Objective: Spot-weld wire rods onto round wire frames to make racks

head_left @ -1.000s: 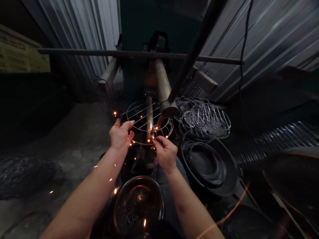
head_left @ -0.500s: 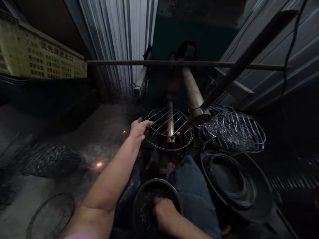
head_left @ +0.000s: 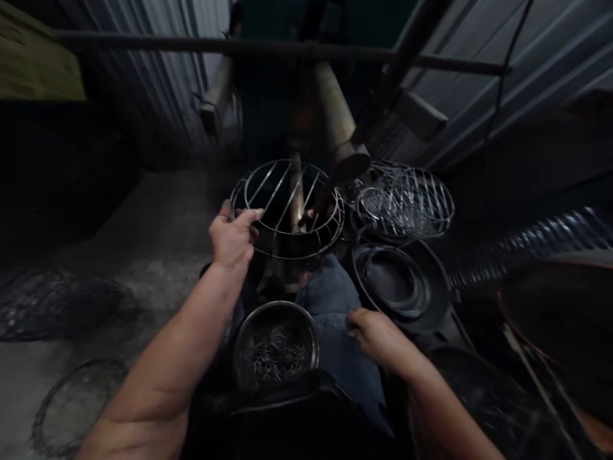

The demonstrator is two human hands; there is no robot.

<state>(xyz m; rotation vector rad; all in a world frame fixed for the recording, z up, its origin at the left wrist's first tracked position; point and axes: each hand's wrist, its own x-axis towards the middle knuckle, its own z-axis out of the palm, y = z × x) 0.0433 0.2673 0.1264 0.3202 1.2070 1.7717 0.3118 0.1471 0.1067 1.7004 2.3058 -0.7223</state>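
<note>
My left hand (head_left: 234,236) grips the near left rim of a round wire rack (head_left: 275,231), thumb on top and fingers below. The rack has straight parallel bars inside a ring, with a wider ring around it. A metal bar end stands behind and through the rack. Over my right thigh, my right hand (head_left: 378,335) is closed with its fingertips curled in; what they hold, if anything, cannot be made out. Between my legs sits a steel bowl (head_left: 313,345) containing many short bent wire pieces (head_left: 275,358).
Finished-looking wire racks (head_left: 407,201) lie piled to the right. Nearer is a dark tub (head_left: 443,287) with coiled wire rings (head_left: 416,300). A thick cylinder (head_left: 335,108) and a horizontal bar (head_left: 191,43) reach across ahead. A wire ring (head_left: 43,409) lies on the floor at left.
My right hand has come out of the steel bowl and moved right, over my thigh. My left hand keeps hold of the rack. The view has shifted; the floor sparks are gone.
</note>
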